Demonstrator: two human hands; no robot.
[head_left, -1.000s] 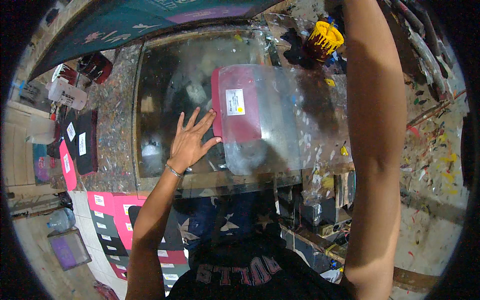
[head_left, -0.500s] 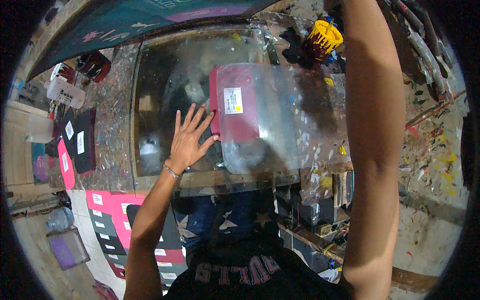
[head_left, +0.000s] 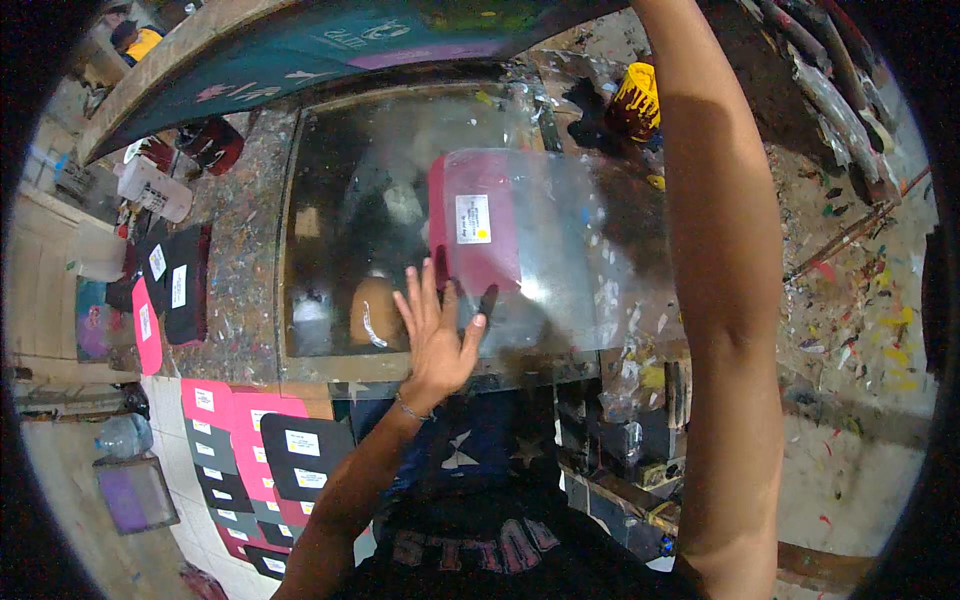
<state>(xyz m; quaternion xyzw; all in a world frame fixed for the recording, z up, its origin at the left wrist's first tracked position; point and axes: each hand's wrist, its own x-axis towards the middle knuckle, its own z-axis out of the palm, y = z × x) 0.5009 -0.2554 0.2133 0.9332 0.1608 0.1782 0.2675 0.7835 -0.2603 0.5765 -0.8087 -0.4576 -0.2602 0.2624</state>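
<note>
My left hand (head_left: 438, 333) has its fingers spread and holds nothing, over the lower-left part of a clear plastic sheet (head_left: 570, 310) on a scuffed glass panel (head_left: 330, 180); I cannot tell whether it touches. A pink piece (head_left: 470, 265) with a white label (head_left: 473, 218) and a yellow dot shows through the sheet, just above my fingers. My right forearm reaches up past the sheet's right side and out of the top edge, so that hand is hidden. A dark screen frame (head_left: 250, 90) stands raised along the back.
A yellow-dripped paint pot (head_left: 630, 105), dark pots (head_left: 210, 145) and a jug (head_left: 155, 190) stand around the paint-spattered bench (head_left: 245, 255). Black pieces (head_left: 185, 280) lie at left; several labelled pink and dark pieces (head_left: 265, 430) lie below. A person in yellow (head_left: 135, 40) is at far top left.
My left hand has moved down and right from the pink piece's left edge. The view has shifted slightly, and the person in yellow now shows at top left.
</note>
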